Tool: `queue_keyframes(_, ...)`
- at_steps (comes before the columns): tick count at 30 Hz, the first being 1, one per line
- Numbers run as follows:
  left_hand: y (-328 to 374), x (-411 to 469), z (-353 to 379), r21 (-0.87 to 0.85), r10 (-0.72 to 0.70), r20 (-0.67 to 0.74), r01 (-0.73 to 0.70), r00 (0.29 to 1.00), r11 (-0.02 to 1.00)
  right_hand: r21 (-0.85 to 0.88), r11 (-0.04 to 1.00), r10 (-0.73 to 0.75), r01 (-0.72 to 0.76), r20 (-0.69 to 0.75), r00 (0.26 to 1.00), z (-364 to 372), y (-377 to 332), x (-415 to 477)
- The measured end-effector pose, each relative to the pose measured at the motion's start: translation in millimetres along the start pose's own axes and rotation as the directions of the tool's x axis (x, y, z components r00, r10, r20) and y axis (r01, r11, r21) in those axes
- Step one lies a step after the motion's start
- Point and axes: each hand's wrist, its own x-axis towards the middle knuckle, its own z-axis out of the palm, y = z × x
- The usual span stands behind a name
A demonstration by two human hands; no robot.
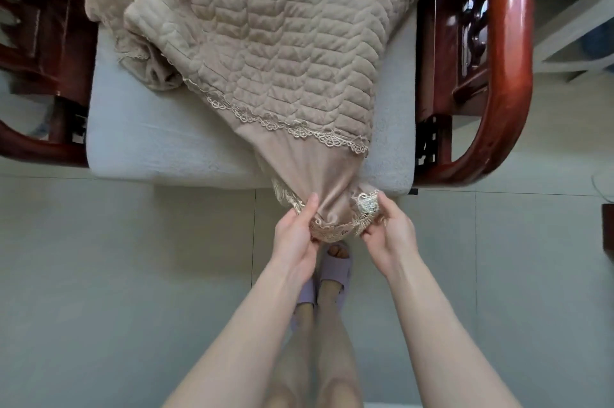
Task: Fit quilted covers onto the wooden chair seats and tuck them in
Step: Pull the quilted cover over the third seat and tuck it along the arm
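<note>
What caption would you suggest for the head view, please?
Left hand and right hand pinch the lace hem of a beige quilted cover lying askew on the seat cushion.

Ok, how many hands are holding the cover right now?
2. The left hand pinches the bunched lace hem of the quilted cover just past the seat cushion's front edge; the right hand pinches the same hem beside it. Neither is hidden.

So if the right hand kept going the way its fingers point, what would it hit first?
The right hand pinches the quilted cover's lace hem. Beyond that it would likely meet the front edge of the white seat cushion, though depth is hard to judge.
</note>
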Motion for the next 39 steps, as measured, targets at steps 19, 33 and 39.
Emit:
queue_keyframes(19, -10, 15, 17, -0.144, -0.106, 0.007, 0.106, 0.994, 0.984, -0.133, 0.95, -0.313, 0.284, -0.372, 0.874, -42, -8, -19)
queue_keyframes(33, -93, -3, 18, 0.024, -0.132, -0.224, 0.141, 0.966, 0.99, -0.04, 0.957, -0.267, 0.286, -0.5, 0.824, -88, -25, -11)
queue_keyframes(39, -88, 2, 11, -0.014, -0.056, -0.242, 0.054, 0.969, 0.998, -0.083, 0.933, -0.325, 0.349, -0.608, 0.724, -121, -22, -14)
